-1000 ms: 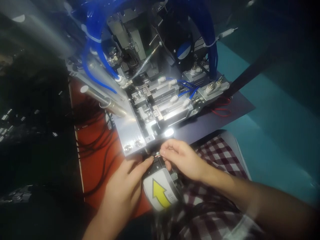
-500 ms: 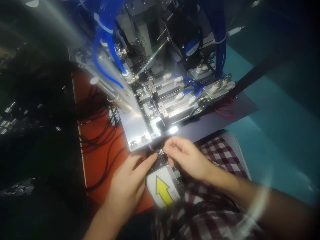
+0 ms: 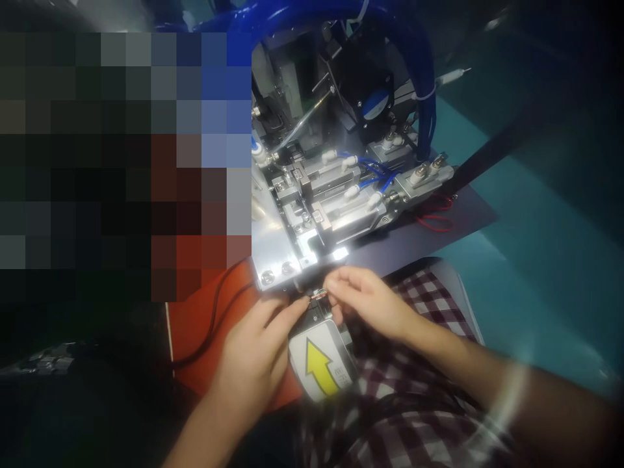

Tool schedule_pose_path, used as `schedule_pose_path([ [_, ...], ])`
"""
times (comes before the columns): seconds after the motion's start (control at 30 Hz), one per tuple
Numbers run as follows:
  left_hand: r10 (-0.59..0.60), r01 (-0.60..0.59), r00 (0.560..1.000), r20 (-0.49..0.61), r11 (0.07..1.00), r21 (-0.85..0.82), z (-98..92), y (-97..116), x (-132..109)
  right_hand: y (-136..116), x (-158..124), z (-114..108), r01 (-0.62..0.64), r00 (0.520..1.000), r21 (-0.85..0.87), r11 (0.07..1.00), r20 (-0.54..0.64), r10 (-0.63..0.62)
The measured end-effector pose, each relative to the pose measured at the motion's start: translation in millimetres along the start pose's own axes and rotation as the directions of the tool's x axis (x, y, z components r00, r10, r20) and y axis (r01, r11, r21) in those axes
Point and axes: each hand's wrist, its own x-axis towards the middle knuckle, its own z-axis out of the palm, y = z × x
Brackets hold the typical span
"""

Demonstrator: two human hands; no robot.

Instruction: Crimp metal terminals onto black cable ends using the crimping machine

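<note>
A small shiny part [image 3: 319,294] with whitish and reddish bits lies between my two hands, just below the machine's front edge. It is too small to name. My right hand [image 3: 368,302] is closed in a pinch at the part's right end. From the other side, my left hand [image 3: 258,344] reaches in with thumb and forefinger together near the part's left end; what these fingertips grip is hidden. Under the hands is a dark fixture [image 3: 312,320], and in front of it sits a white plate [image 3: 305,364] with a yellow arrow pointing toward the machine.
The metal machine [image 3: 336,195] with small cylinders and blue air tubes [image 3: 426,97] stands right beyond my hands. Black cables [image 3: 214,312] cross the orange surface [image 3: 195,325] at left. Checked cloth [image 3: 419,299] covers my lap. A pixelated block hides the upper left.
The view has shifted slightly. Both hands stay at the same spot below the machine, and a little more of the small part shows between the fingertips.
</note>
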Motion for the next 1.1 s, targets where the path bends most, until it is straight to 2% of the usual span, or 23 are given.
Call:
schedule_pose_path([
  [0.2,-0.042,0.041,0.999,-0.009,0.998,-0.047,-0.9,0.9,0.3,4.6,0.4,0.1,0.077,0.997,-0.226,0.971,-0.008,-0.081],
  [0.4,-0.038,0.038,0.999,-0.008,0.998,-0.048,-2.5,1.5,1.0,13.7,2.8,5.2,0.252,0.96,-0.241,0.937,-0.061,-0.274],
  [0.6,-0.039,0.038,0.999,-0.011,0.998,-0.059,-2.1,1.4,-0.7,16.5,3.2,6.4,0.285,0.942,-0.278,0.917,-0.098,-0.322],
  [0.83,-0.046,0.045,0.999,-0.014,0.997,-0.067,-0.3,1.4,-0.9,14.6,3.8,6.1,0.294,0.937,-0.309,0.904,-0.093,-0.337],
  [0.93,-0.038,0.038,0.999,0.001,0.999,-0.014,1.2,2.1,-1.6,15.2,4.1,7.2,0.28,0.939,-0.298,0.912,-0.111,-0.325],
  [1.0,-0.029,0.028,1.0,0.011,0.998,0.047,2.0,2.5,-3.3,14.3,4.2,6.4,0.244,0.954,-0.255,0.935,-0.111,-0.279],
  [1.1,-0.013,0.008,0.999,0.05,0.994,0.108,2.1,1.8,-6.9,11.0,4.2,2.3,0.133,0.989,-0.13,0.983,-0.052,-0.141],
])
